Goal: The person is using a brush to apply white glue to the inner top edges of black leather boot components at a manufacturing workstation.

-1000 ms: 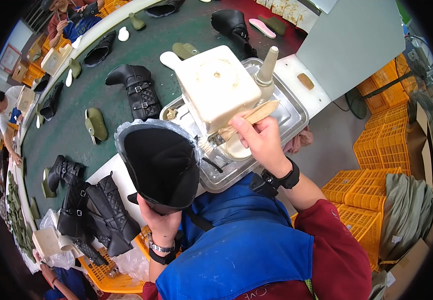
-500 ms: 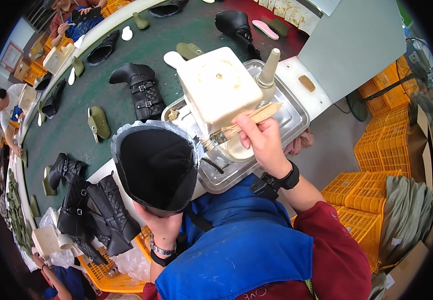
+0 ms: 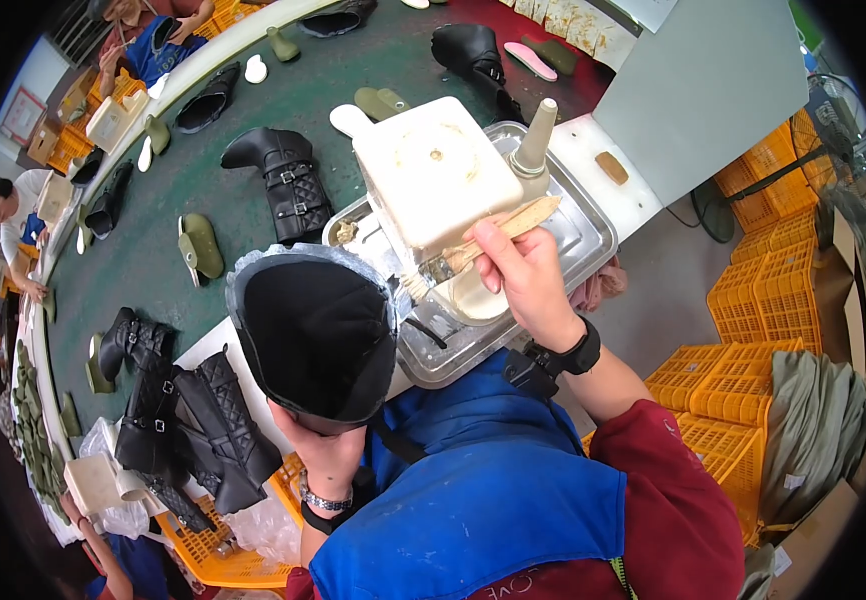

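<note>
My left hand (image 3: pixel 325 450) grips a black boot upper (image 3: pixel 308 330) from below, its wide opening facing up toward me and a pale, ragged edge round the rim. In my right hand (image 3: pixel 518 270) is a wooden-handled brush (image 3: pixel 440 268), pinched by the handle. Its pale bristles sit at the right edge of the boot upper, seemingly touching it. Behind the brush a white square tub (image 3: pixel 438 165) stands on a metal tray (image 3: pixel 578 215), with a beige nozzle bottle (image 3: pixel 535 155) beside it. The fingers of my left hand are partly hidden under the boot upper.
Black buckled boots (image 3: pixel 288 185) and olive shoe lasts (image 3: pixel 199 247) lie on the green table (image 3: pixel 353 60). More boots (image 3: pixel 218 425) are piled at my left above an orange crate (image 3: pixel 223 560). Orange crates (image 3: pixel 703 390) stack at right, near a fan (image 3: pixel 833 130). Other people work along the far left edge.
The brush and my right hand have shifted very slightly along the boot upper's rim. My left hand stays in place. The person at the far top left has moved their hands.
</note>
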`<state>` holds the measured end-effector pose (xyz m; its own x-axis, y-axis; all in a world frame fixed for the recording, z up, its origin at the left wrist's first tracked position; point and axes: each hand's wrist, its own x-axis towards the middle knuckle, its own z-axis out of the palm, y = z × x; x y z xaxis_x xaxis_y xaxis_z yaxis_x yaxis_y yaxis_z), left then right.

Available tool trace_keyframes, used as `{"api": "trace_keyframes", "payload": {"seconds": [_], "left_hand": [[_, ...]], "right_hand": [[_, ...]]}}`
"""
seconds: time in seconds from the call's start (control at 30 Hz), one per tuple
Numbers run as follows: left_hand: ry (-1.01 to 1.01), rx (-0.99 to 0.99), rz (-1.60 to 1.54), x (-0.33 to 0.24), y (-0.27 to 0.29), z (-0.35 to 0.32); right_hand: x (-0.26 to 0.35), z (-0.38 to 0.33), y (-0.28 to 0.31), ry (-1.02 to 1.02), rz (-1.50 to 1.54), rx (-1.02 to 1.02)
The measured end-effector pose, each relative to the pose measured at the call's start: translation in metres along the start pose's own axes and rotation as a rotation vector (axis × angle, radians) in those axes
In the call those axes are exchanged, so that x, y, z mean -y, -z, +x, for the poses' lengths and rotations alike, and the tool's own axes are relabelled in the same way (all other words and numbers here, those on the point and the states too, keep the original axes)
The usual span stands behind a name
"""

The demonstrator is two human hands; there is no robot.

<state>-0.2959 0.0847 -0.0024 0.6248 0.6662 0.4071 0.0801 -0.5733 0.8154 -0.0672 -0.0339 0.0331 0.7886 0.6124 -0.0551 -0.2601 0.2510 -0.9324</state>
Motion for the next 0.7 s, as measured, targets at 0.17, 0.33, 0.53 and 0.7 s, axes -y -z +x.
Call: {"api": "trace_keyframes", "payload": {"seconds": [0.17,0.33,0.53,0.7], "left_hand": [[-0.041,0.051,0.036,0.007,0.003,0.001],[-0.152,0.004,0.018,0.011,0.000,-0.001],[-0.144,-0.018,-0.027,0.024,0.001,-0.006],[-0.090,0.067,0.024,0.012,0.004,-0.001]], "right_hand": [[0.015,-0.001,-0.005,0.041,0.000,0.028],[0.009,0.008,-0.005,0.000,-0.215,0.126],[0.014,0.014,0.000,0.005,-0.205,0.033],[0.019,0.011,-0.004,-0.062,-0.075,0.107]]}}
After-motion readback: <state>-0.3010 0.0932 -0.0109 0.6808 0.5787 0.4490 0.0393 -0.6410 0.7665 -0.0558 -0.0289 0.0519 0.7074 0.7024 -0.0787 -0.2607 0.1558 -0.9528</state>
